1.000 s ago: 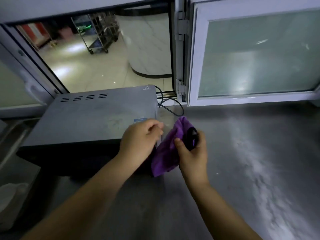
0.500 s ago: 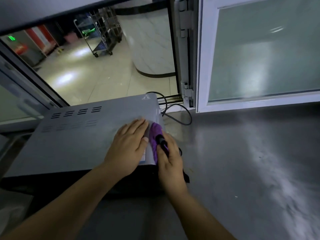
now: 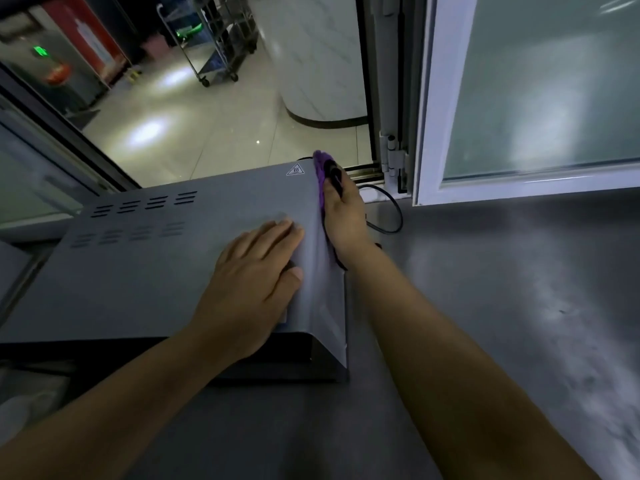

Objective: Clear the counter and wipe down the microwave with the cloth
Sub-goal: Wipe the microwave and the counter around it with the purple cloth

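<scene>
Cloth [image 3: 321,174] slid rearward, right hand [image 3: 344,216] pressing microwave [image 3: 166,265]

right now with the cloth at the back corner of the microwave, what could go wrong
1. The right hand presses the purple cloth on the microwave's right side, just above the black power cord. A further stroke back could snag or tug the cord.
2. The left hand lies flat on top; without that bracing, sideways wiping might slide the microwave on the smooth counter.
3. The open window sits right behind; knuckles could hit its frame.
</scene>
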